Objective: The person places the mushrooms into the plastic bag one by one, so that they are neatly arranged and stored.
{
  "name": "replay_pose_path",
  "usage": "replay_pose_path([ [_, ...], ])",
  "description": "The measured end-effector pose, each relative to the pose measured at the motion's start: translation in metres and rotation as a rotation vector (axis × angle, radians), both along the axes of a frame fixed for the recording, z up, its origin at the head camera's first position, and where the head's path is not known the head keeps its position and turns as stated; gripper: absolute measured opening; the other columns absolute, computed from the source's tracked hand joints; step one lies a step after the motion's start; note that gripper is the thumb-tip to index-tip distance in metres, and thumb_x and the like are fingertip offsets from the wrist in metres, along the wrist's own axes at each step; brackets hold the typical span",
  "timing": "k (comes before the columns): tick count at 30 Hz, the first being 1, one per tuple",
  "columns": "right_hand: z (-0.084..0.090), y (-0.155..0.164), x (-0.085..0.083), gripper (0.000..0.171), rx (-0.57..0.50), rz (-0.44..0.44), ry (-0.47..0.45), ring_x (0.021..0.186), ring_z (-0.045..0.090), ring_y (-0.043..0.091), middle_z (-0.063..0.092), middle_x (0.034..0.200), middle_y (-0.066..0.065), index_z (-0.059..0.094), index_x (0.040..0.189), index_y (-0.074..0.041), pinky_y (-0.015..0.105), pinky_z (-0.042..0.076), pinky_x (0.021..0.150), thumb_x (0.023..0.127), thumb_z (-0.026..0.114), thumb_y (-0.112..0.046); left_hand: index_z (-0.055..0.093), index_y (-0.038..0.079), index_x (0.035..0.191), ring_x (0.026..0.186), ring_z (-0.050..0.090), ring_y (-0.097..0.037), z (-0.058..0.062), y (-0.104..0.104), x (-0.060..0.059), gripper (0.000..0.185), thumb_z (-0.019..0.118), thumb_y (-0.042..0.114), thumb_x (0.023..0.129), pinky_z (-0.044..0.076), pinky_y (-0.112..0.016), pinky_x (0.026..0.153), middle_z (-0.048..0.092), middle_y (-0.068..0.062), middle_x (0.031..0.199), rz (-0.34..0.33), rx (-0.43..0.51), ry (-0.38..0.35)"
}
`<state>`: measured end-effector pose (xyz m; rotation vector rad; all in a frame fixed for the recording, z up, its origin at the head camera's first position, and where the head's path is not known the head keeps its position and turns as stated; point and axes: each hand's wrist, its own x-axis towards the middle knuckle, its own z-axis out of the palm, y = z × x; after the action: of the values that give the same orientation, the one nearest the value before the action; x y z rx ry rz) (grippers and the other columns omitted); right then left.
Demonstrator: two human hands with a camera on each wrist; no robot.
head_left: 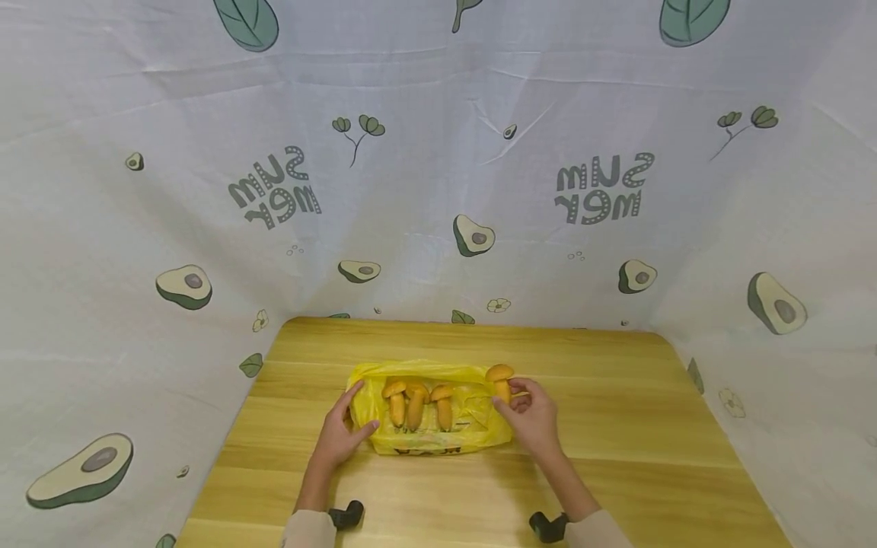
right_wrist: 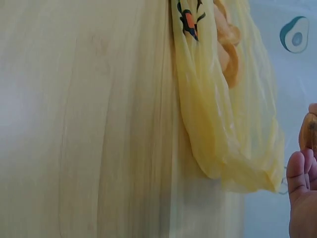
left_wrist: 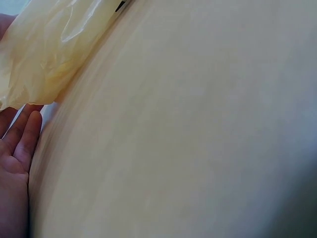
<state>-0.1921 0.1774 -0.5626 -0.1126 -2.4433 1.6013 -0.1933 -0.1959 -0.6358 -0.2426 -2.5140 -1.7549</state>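
A yellow plastic bag [head_left: 452, 441] lies with its mouth open on the wooden table. Three orange-brown mushrooms [head_left: 414, 407] lie side by side inside it, caps toward the back. My left hand [head_left: 337, 435] holds the bag's left end, thumb at the front rim and fingers at the left rim; some fingertips are hidden behind the plastic in the left wrist view. At the bag's right end, my right hand [head_left: 534, 415] pinches another mushroom [head_left: 501, 373] by its stem, cap up. The right wrist view shows only part of this mushroom [right_wrist: 309, 131], at its right edge.
The wooden table [head_left: 630, 426] extends around the bag on all sides. A white cloth [head_left: 411, 190] printed with avocados and leaves hangs behind it and at both sides. Black wrist devices [head_left: 346, 515] sit at both sleeves.
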Motion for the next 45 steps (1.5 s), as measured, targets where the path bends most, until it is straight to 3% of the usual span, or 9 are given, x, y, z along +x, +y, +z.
replay_pose_path([
  [13,-0.022,-0.024,-0.003,0.042,-0.026,0.066,-0.033,0.074,0.063,0.012,0.066,0.099,0.013,0.068,0.117,-0.001,0.021,0.054,0.06,0.082,0.088,-0.014,0.033,0.02,0.162,0.153,0.029,-0.046,-0.002,0.0,-0.002,0.087,0.08,0.027,0.09,0.03,-0.066,0.119,0.03,-0.021,0.167,-0.025,-0.007,0.006],
  [23,-0.033,-0.036,-0.006,0.043,0.035,0.063,-0.018,0.073,0.062,0.01,0.065,0.102,0.011,0.067,0.117,0.0,0.021,0.054,0.06,0.082,0.087,-0.015,0.036,0.022,0.161,0.153,0.028,-0.048,-0.003,-0.001,-0.002,0.085,0.081,0.023,0.089,0.028,-0.071,0.117,0.03,-0.02,0.167,-0.014,0.021,0.008],
  [36,-0.039,-0.04,-0.009,0.043,0.106,0.069,-0.089,0.073,0.06,0.011,0.067,0.106,0.014,0.067,0.118,0.001,0.021,0.05,0.057,0.084,0.086,-0.018,0.032,0.024,0.163,0.154,0.027,-0.046,-0.004,0.0,-0.002,0.085,0.079,0.029,0.091,0.028,-0.069,0.118,0.028,-0.019,0.168,-0.015,-0.015,-0.024],
  [45,-0.042,-0.044,-0.013,0.044,0.19,0.077,-0.093,0.077,0.06,0.015,0.067,0.101,0.013,0.067,0.119,0.0,0.024,0.051,0.064,0.083,0.086,-0.018,0.033,0.022,0.163,0.153,0.027,-0.047,-0.002,0.0,-0.001,0.085,0.078,0.03,0.091,0.029,-0.068,0.118,0.027,-0.02,0.168,-0.017,-0.027,-0.017],
])
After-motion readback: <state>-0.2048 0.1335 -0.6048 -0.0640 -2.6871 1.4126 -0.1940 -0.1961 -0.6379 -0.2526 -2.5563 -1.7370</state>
